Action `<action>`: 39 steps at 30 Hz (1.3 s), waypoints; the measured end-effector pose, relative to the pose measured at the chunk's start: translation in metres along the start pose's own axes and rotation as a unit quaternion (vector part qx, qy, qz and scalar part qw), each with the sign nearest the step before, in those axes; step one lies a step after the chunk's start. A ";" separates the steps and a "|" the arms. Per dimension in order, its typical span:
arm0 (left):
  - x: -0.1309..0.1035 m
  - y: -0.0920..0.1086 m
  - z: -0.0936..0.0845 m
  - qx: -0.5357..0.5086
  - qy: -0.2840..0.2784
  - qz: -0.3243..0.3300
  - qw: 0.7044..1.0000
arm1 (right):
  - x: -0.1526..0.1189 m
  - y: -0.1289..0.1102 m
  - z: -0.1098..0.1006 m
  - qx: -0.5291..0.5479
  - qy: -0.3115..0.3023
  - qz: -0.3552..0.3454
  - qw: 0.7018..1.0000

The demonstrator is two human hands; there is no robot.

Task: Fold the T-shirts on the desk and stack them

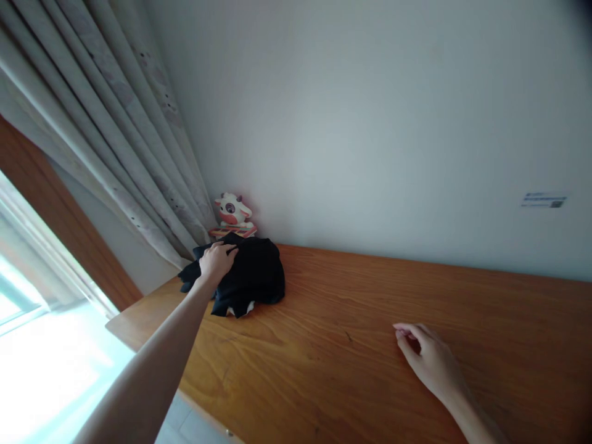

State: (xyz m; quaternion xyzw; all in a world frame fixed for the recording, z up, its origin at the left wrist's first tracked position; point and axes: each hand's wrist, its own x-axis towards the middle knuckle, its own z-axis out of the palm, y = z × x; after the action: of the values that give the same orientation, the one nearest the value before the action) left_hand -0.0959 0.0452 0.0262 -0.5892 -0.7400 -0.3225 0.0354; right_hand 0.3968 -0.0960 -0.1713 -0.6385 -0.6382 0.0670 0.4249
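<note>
A black cloth [256,271] lies bunched on the wooden table [324,320] near its back left corner, with a bit of white showing at its lower edge. On top of the cloth's left part rests my left hand [217,260], its fingers bent against the fabric; whether they pinch it cannot be made out for sure. Over the right half of the table is my right hand [428,351], thumb and fingertips curled together with nothing visible between them. It is well apart from the cloth.
Behind the cloth stands a cow figurine [232,209] on a red and white base. A pale curtain [115,123] hangs at the left beside a bright window [23,290]. The wall [361,123] rises behind the table and bears a small label [543,200] at right.
</note>
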 end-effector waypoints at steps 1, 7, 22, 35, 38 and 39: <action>0.002 -0.002 -0.002 -0.035 0.017 -0.009 0.999 | 0.000 0.000 0.000 0.008 -0.001 0.005 1.000; 0.013 0.038 -0.009 -0.176 0.110 -0.020 0.978 | -0.001 -0.002 -0.002 0.047 0.007 0.032 0.998; -0.161 0.203 0.046 -0.286 -0.299 0.467 0.781 | -0.001 -0.013 -0.028 0.160 0.135 0.080 0.975; -0.197 0.144 0.148 -0.095 -0.131 0.486 0.859 | -0.007 -0.032 -0.011 -0.148 0.033 0.016 0.988; -0.202 0.145 0.147 -0.073 -0.151 0.486 0.858 | 0.000 -0.032 -0.014 -0.113 0.057 0.112 0.986; -0.203 0.145 0.147 -0.065 -0.159 0.482 0.859 | 0.002 -0.029 -0.017 -0.096 0.069 0.154 0.981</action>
State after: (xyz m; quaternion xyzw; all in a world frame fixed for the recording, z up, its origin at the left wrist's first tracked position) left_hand 0.1437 -0.0366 -0.1138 -0.9165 -0.3362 -0.2147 0.0297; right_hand 0.3856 -0.1073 -0.1415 -0.7703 -0.5045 0.0260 0.3892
